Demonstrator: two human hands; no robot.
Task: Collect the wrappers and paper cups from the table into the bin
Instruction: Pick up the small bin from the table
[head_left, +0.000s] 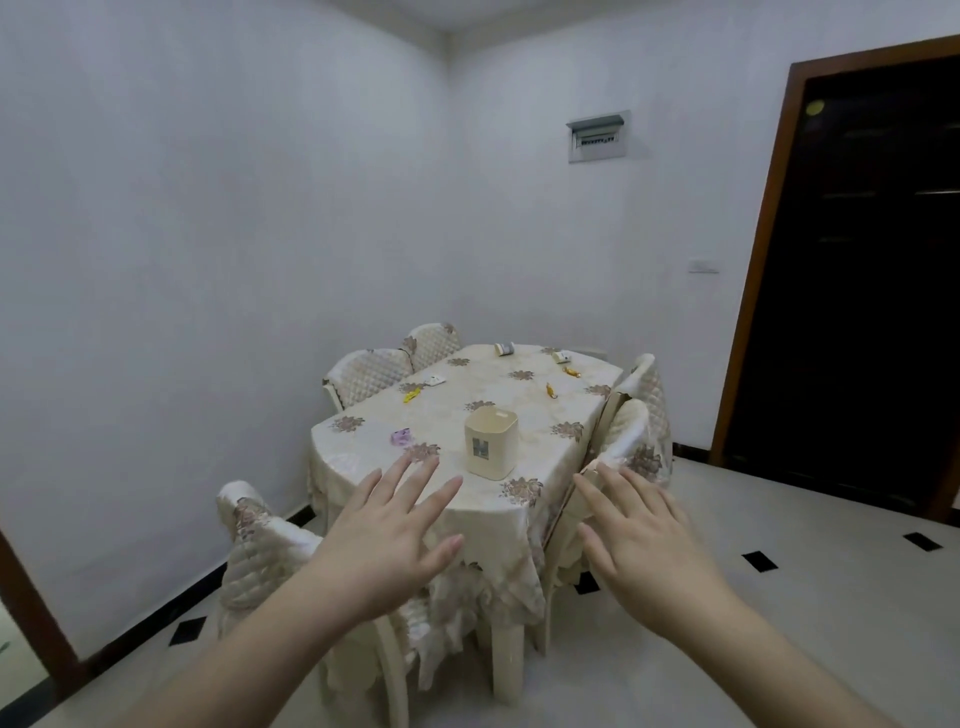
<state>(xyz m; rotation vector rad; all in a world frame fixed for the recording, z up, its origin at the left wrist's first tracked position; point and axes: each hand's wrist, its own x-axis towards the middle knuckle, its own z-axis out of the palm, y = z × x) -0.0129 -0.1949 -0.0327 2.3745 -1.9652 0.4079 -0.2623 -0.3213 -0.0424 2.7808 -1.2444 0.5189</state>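
A cream bin stands upright near the front of the table, which wears a floral cloth. Wrappers lie scattered on the cloth: a purple one at the left, a yellow one, a white one, and two orange ones at the right. Two paper cups lie on their sides at the far end, one grey, one white. My left hand and my right hand are held out in front of me, fingers spread, both short of the table and holding nothing.
Padded chairs surround the table: one at the front left, two at the back left, two on the right. A dark doorway is at the right. The floor is pale tile with black insets.
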